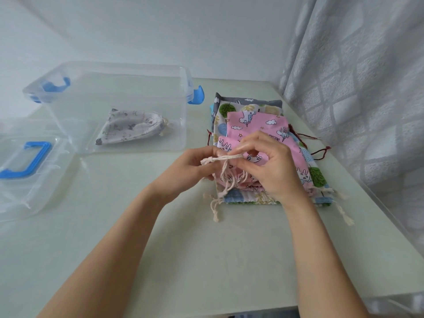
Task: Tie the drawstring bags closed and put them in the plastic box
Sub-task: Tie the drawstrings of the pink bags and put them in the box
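Table (206, 249) carries, at ten o'clock, the clear plastic box (68, 125), already holding one tied grey-print bag (128, 129). At one o'clock lies the stack of flat bags (247, 109), evidently untied and still to do. At centre, the pink bag (254, 158), mouth gathered, is being tied: left hand (192, 167) pinches the knotted end of the cream drawstring (220, 159); right hand (273, 166), fingers curled, pinches the same cord. Judged early in the task.
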Demonstrator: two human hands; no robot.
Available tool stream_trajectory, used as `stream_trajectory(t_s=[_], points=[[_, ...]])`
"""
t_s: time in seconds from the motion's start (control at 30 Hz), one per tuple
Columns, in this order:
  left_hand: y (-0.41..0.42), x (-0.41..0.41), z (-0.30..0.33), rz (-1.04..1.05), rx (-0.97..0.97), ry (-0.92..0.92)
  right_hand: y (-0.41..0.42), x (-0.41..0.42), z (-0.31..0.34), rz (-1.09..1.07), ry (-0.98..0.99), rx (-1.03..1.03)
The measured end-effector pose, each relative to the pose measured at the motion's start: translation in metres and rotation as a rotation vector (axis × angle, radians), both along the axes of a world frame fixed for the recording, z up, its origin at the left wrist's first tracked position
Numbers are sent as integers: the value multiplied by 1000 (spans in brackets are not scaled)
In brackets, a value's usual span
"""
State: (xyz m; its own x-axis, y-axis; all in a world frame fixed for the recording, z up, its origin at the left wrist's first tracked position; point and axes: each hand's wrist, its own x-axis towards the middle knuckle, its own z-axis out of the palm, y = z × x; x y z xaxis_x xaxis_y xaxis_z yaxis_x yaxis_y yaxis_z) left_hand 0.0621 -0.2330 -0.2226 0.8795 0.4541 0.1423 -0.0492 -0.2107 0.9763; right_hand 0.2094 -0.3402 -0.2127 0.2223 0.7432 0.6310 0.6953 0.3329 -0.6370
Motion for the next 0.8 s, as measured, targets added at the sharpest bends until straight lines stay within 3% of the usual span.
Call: stream_trajectory(t_s=[0.13,0.3,0.4,0.63,0.8], points=[[-1,3,1,64,35,-95,-1,-1,2,6,51,-5],[0,5,8,354,-142,-245,-4,3,3,-93,267,12],[5,0,11,438,-214,-200,-3,6,3,-164,343,-14],[7,-4,9,461,-121,-131,-6,10,4,-234,555,30],[20,-6,2,678,-44,-157,-8,21,-1,-405,561,29]])
